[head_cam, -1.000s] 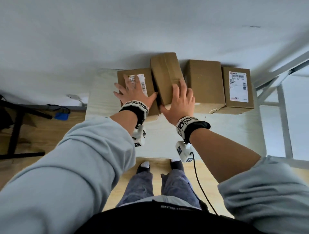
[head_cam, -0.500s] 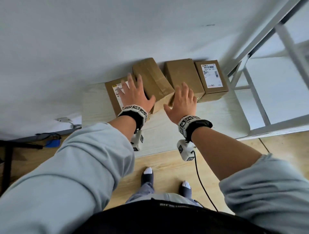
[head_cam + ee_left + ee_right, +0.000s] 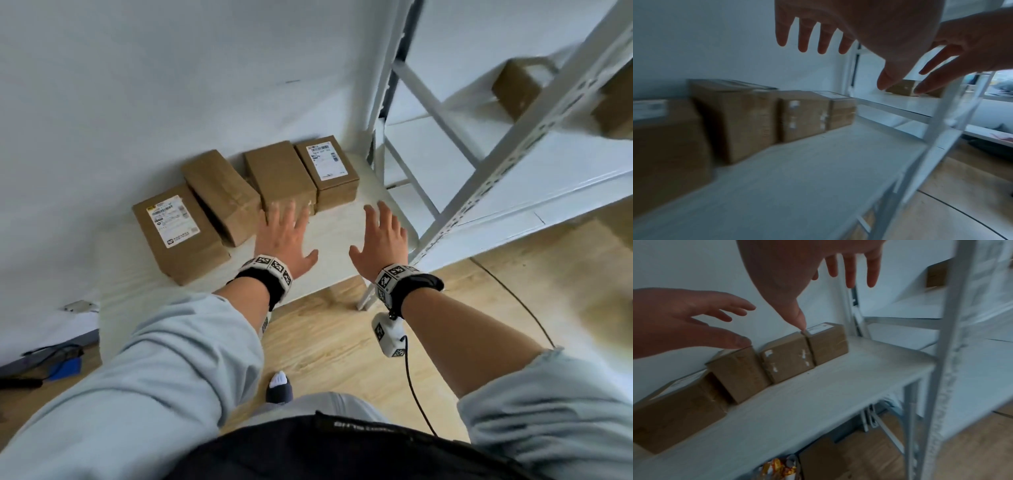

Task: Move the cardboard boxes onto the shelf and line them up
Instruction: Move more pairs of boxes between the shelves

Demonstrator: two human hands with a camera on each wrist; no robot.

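Four cardboard boxes [image 3: 239, 202] stand in a row at the far side of the shelf [image 3: 342, 240], against the wall. Our left hand [image 3: 284, 236] and right hand [image 3: 383, 240] hover above it, fingers released and spread, grasping nothing. We judge the lining-up is underway; next, the tilted second box [image 3: 221, 195] needs straightening.

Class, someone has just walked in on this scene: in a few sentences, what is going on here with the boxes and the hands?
A person is stocking a white shelf with cardboard boxes. Four boxes sit in a row against the wall; the second box from the left is skewed, so the line is not yet even. Both the left hand and the right hand hover open above the shelf, holding nothing. More boxes lie on a neighbouring rack to the right.
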